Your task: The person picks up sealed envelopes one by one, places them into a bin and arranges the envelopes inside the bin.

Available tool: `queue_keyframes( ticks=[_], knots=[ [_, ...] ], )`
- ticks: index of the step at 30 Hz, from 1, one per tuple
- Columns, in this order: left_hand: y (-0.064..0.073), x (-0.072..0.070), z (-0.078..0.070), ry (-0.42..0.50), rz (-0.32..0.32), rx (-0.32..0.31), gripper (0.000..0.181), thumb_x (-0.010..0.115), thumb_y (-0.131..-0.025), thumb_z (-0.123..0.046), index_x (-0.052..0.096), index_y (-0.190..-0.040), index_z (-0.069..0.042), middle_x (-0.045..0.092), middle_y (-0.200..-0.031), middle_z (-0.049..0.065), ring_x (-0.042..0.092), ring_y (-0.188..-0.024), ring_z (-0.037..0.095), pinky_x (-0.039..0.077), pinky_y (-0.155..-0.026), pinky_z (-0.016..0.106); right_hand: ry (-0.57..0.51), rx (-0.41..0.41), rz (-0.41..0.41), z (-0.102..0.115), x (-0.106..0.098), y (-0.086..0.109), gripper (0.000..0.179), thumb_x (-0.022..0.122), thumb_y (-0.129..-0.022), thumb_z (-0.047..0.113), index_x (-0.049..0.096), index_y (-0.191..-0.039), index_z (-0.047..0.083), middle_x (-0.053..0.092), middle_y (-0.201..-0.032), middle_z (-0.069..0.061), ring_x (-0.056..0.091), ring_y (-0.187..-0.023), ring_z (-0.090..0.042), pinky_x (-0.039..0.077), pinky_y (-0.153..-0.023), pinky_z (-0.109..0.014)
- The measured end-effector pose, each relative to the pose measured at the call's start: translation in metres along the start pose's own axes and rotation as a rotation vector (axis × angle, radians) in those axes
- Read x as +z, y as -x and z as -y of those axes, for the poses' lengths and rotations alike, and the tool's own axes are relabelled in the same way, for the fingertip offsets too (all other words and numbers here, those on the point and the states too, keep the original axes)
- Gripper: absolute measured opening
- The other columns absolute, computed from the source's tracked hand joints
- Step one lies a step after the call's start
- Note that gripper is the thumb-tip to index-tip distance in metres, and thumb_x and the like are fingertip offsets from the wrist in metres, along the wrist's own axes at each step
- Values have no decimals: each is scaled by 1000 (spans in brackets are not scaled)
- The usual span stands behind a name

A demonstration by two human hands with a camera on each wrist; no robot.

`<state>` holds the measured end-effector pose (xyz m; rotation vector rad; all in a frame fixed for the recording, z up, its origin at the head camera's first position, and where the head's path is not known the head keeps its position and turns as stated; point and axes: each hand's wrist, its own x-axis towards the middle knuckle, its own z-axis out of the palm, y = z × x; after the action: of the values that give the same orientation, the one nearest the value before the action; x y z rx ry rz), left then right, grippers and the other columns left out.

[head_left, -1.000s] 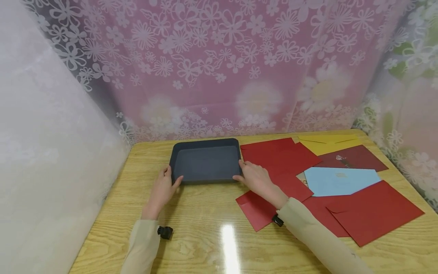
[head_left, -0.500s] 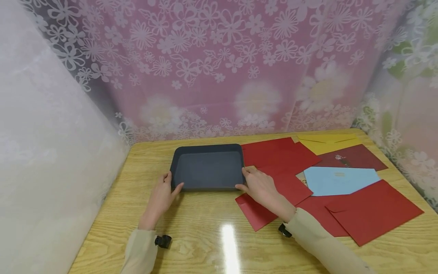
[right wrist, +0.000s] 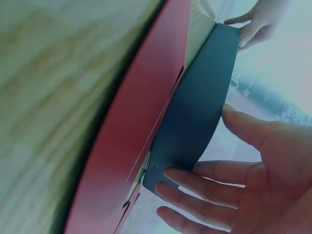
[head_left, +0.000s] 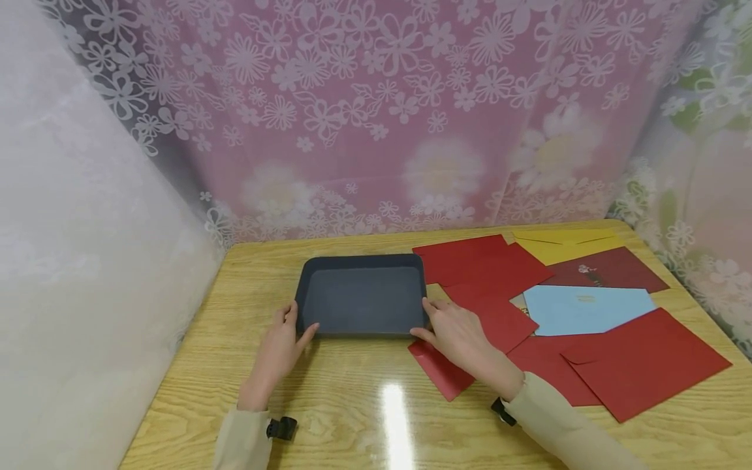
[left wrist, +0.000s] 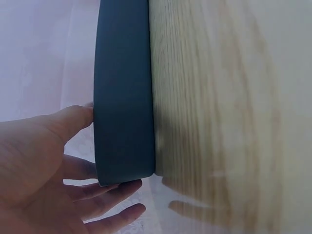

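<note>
A dark blue-grey rectangular tray [head_left: 361, 303] with low walls stands on the wooden table, nothing inside it. At its near left corner my left hand [head_left: 275, 352] grips it, thumb at the front rim and fingers along the side. My right hand [head_left: 461, 333] holds the near right corner in the same way. The left wrist view shows the tray's front wall [left wrist: 124, 97] close against the tabletop, fingers wrapping past its end. In the right wrist view the tray's wall [right wrist: 195, 102] stands beside a red envelope [right wrist: 131, 126], thumb at the rim.
Several envelopes lie overlapping to the right: red ones [head_left: 646, 365], a light blue one [head_left: 587, 312], a dark red one [head_left: 613, 269] and a yellow one [head_left: 561, 247]. Some red ones reach under my right hand. A flowered curtain [head_left: 364, 163] hangs behind the table [head_left: 346, 405].
Both hands have drawn the tray from near the table's back edge toward me and slightly to the right. The envelopes stay nearly where they were.
</note>
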<state>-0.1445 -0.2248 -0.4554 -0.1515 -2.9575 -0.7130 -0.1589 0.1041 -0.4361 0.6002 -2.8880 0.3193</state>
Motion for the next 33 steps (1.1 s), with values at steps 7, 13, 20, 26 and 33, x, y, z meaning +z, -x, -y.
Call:
queue_keyframes(
  ticks=[7,13,20,26,33],
  knots=[
    [9,2,-4,-30,-52,45,71,66,-99,-31,39,-146,15,46,-139,36,65,-67,30,48,-52,32,28,2,2,2,-4,12,67,84,-80,43,67,-130,1,72,-110,-14,50,-58,-10,32,-41,-21],
    [18,3,-11,-38,-53,23,73,67,-99,-32,39,-146,15,45,-140,36,65,-68,30,43,-49,28,22,-4,4,-2,-6,20,67,84,-80,44,68,-130,3,72,-114,-14,57,-62,-14,31,-41,-21],
    [26,7,-18,-51,-92,33,72,68,-98,-32,41,-145,16,47,-138,35,69,-84,37,48,-51,28,19,-6,21,-5,-9,26,67,83,-81,45,68,-130,3,72,-118,-15,67,-81,-25,39,-45,-22],
    [30,10,-17,-64,-138,63,70,69,-98,-30,42,-144,16,46,-138,34,67,-80,35,42,-48,25,-7,-5,31,-8,-11,28,67,83,-81,44,67,-131,3,70,-122,-15,70,-94,-30,41,-46,-22],
    [32,11,-20,-96,-161,89,69,70,-97,-29,44,-142,16,45,-141,35,68,-78,35,45,-48,26,-38,-16,6,-10,-11,30,65,85,-79,41,69,-129,3,72,-120,-15,69,-87,-27,35,-43,-21]
  ],
)
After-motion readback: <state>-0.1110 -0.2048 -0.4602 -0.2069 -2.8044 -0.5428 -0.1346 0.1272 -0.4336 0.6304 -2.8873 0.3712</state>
